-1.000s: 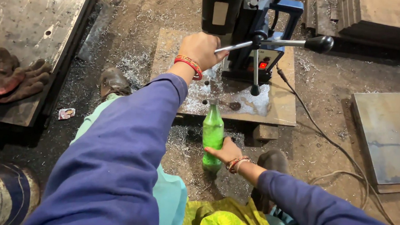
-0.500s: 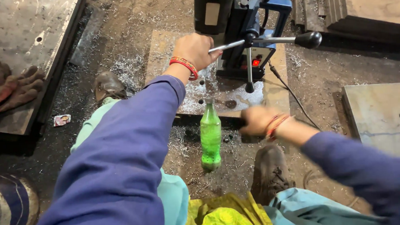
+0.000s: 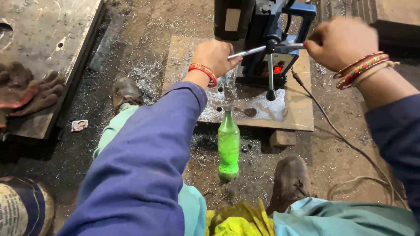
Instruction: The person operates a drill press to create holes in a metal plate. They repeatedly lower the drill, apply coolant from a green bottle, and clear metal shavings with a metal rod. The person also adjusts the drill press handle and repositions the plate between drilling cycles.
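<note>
Both arms reached forward: the left hand [image 3: 213,56] gripped one drill [image 3: 262,37] handle [image 3: 247,52], the right hand [image 3: 340,41] fisted round another. The drill's top was cut off; the green bottle [image 3: 228,145] stood free on the floor between the shoes.

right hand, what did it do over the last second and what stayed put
The right hand let go of the green bottle and rose up and away to the drill's feed handle, where its fingers now close on a spoke. The bottle stays upright on the floor before the steel plate. The left hand keeps its grip on the other spoke.
</note>
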